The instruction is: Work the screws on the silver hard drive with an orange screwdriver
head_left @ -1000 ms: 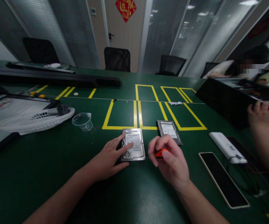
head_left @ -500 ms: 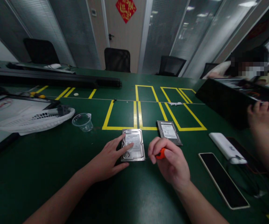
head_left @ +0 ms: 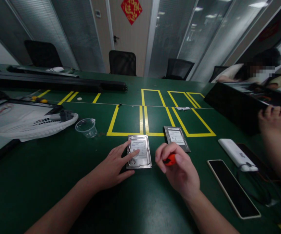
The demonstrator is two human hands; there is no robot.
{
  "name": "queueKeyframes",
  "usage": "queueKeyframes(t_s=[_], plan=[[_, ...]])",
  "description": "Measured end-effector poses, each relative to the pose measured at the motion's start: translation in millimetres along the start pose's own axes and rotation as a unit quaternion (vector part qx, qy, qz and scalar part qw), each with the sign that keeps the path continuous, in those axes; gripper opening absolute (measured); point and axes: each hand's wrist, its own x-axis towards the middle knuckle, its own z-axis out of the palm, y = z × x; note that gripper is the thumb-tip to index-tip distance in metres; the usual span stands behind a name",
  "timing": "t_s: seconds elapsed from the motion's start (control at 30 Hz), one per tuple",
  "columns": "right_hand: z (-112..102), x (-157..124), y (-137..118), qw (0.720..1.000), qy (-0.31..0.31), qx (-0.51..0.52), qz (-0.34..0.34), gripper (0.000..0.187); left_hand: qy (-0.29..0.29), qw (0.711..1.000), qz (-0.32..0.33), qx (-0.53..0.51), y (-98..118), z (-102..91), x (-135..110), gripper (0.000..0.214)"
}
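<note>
A silver hard drive [head_left: 142,157] with a white label lies flat on the green table. My left hand [head_left: 118,159] rests on its left side, fingers spread, two of them on the label and the thumb by the near edge. In my right hand [head_left: 179,169] is a screwdriver [head_left: 170,159] with an orange and black handle, fingers wrapped round it. Its thin shaft points left at the drive's near right corner; whether the tip sits in a screw is too small to tell. Behind my right hand lies a second hard drive [head_left: 176,136], partly covered by my fingers.
A clear plastic cup [head_left: 86,127] and a white basket [head_left: 40,126] stand to the left. On the right lie a phone [head_left: 233,188], a white power bank [head_left: 237,154] with cables, and a black case [head_left: 235,107] that another person's hand [head_left: 276,120] touches. Yellow tape marks the table.
My right hand has turned slightly and shifted a little to the right, showing more of the orange handle. My left hand and both drives stay in place.
</note>
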Motion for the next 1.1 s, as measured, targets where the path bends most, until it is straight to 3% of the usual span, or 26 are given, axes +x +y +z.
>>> queueKeyframes(t_s=[0.17,0.53,0.83,1.1], plan=[[-1.0,0.3,-0.3,1.0,-0.018,-0.023,-0.002,0.04,0.003,1.0,-0.002,0.0,0.1,0.2,-0.1,0.091],[-4.5,-3.4,6.0,0.998,-0.033,-0.046,-0.001,0.018,0.024,1.0,0.016,-0.002,-1.2,2.6,-0.6,0.089],[-0.3,-1.3,4.9,1.0,-0.017,-0.016,0.01,0.017,0.011,1.0,0.008,0.002,0.8,0.3,0.4,0.089],[1.1,1.9,1.0,1.0,-0.002,-0.005,-0.006,0.034,-0.003,1.0,-0.003,0.003,0.4,0.1,0.5,0.091]])
